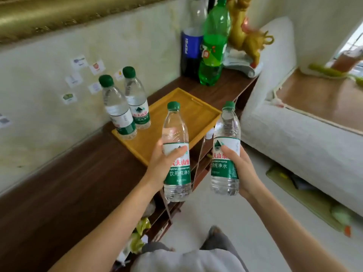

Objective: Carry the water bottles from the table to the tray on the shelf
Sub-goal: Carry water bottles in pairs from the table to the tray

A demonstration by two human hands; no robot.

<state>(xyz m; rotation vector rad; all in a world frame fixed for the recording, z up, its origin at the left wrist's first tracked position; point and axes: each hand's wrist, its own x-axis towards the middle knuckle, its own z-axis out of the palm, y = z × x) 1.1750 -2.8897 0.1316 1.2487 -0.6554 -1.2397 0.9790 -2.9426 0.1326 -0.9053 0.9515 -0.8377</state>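
My left hand (pixel 164 163) grips a clear water bottle (pixel 175 132) with a green cap and green label, held upright over the near corner of the yellow wooden tray (pixel 196 116). My right hand (pixel 240 169) holds a second matching bottle (pixel 225 173) upright, just right of the shelf edge and above the floor. Two more green-capped bottles, one (pixel 117 108) in front and one (pixel 136 99) behind it, stand upright together in the tray's left corner by the wall. The tray rests on the dark brown shelf top (pixel 78 189).
A large green soda bottle (pixel 214 48), a dark blue-labelled bottle (pixel 191 46) and a golden figurine (pixel 245 30) stand at the shelf's far end. A white sofa (pixel 294 138) lies to the right, with pale floor between. Stickers dot the wall on the left.
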